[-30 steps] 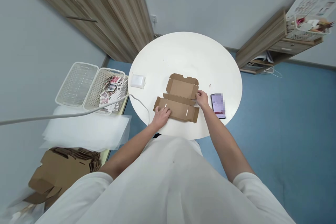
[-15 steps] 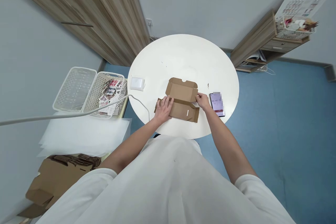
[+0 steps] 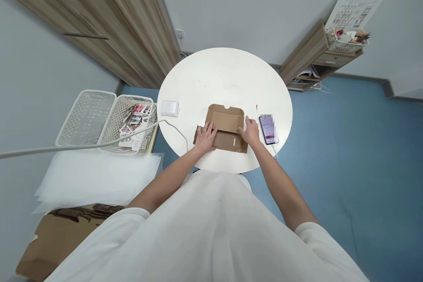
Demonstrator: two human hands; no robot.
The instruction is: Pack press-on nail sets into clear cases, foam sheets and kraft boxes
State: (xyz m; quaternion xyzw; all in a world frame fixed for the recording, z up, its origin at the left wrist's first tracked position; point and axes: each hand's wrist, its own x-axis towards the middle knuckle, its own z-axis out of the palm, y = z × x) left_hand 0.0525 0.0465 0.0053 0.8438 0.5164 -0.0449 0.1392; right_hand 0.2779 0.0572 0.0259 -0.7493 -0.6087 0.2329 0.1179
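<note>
You are working over a brown, partly folded cardboard carton (image 3: pixel 224 120), which is lying on the round white tabletop (image 3: pixel 228 75) right in front of you, toward its near edge. Its two broad panels are running lengthwise from your left to your right, with the crease between them following that same long axis; the far panel is showing a small notch in its outer edge. How steeply the panels are standing to each other, I cannot tell.

Your left hand (image 3: pixel 205 138) is resting over the left part of the near panel, its fingers spreading apart and pointing away from you, with the tips reaching the crease. Your right hand (image 3: pixel 250 132) is sitting at the right end, the thumb touching the far panel's near right corner and the fingers standing off to the side; whether they are pinching the cardboard, I cannot tell. So the carton is lying between your hands, the left being nearer the near panel and the right nearer the far panel's corner.

A dark-edged smartphone with a lilac screen (image 3: pixel 267 128) is lying just beyond your right hand, while a small whitish plastic packet (image 3: pixel 169 108) is sitting well apart, at the table's left edge.
</note>
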